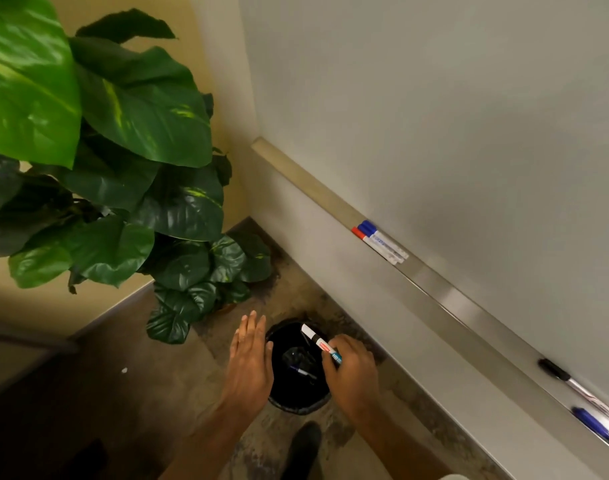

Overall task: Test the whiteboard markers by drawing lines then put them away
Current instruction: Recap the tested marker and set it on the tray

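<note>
My right hand pinches a black-and-white marker by its lower end, held tilted over a black-lined waste bin on the floor. Inside the bin lies a blue marker among dark scraps. My left hand hovers flat beside the bin's left rim, fingers straight, holding nothing. On the whiteboard tray lie a red-capped marker and a blue-capped marker side by side. Further right on the tray rest a black-capped marker and a blue one.
The whiteboard fills the right wall. A large leafy plant stands in the corner at left, its lower leaves close to the bin. My dark shoe is just below the bin on the mottled floor.
</note>
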The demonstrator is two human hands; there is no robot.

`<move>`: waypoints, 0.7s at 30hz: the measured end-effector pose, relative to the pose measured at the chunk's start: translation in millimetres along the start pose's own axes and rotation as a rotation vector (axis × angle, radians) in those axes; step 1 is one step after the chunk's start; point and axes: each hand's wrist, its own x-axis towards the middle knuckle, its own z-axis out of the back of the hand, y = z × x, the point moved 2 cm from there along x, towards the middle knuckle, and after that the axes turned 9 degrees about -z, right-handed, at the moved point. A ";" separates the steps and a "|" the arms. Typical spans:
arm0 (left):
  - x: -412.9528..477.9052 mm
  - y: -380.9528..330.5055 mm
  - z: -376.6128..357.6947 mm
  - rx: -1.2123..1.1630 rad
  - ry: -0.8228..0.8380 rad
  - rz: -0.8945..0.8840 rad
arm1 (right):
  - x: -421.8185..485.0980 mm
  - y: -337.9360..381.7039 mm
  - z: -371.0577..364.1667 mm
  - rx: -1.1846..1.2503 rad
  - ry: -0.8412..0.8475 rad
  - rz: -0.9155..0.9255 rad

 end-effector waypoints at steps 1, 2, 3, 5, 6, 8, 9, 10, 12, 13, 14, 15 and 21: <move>0.4 2.8 -1.5 0.002 -0.001 -0.004 | 4.0 0.7 -7.0 -0.023 0.009 -0.005; 1.5 5.2 -2.8 0.002 -0.002 -0.006 | 8.3 1.5 -13.7 -0.047 0.013 -0.010; 2.7 8.0 -4.2 0.005 -0.004 -0.008 | 12.8 2.6 -19.5 -0.068 0.015 -0.014; 5.3 12.1 -5.5 0.023 -0.019 -0.020 | 20.7 5.8 -26.7 -0.084 0.004 -0.017; 6.6 13.8 -6.2 0.034 -0.025 -0.028 | 24.0 7.1 -27.9 -0.070 -0.007 -0.018; 8.8 16.1 -6.7 0.050 -0.019 -0.041 | 27.6 7.8 -25.9 -0.025 -0.035 -0.014; 9.8 16.2 -6.9 0.058 -0.012 -0.046 | 28.0 6.5 -23.0 -0.003 -0.055 -0.006; 10.7 15.8 -6.7 0.066 -0.004 -0.049 | 27.5 4.1 -19.7 0.018 -0.079 0.004; 13.0 12.6 -6.4 0.095 0.007 -0.060 | 24.6 -2.3 -11.9 0.031 -0.118 0.023; 13.9 10.1 -6.3 0.112 0.011 -0.067 | 22.5 -5.8 -7.6 0.025 -0.133 0.031; 15.4 7.0 -6.4 0.129 0.014 -0.074 | 20.4 -9.3 -3.1 0.019 -0.146 0.039; 17.0 3.4 -6.9 0.146 0.015 -0.086 | 18.3 -12.1 2.2 0.014 -0.160 0.045; 30.2 -32.2 -11.3 0.177 0.035 -0.164 | 5.5 -25.8 38.8 0.014 -0.250 0.079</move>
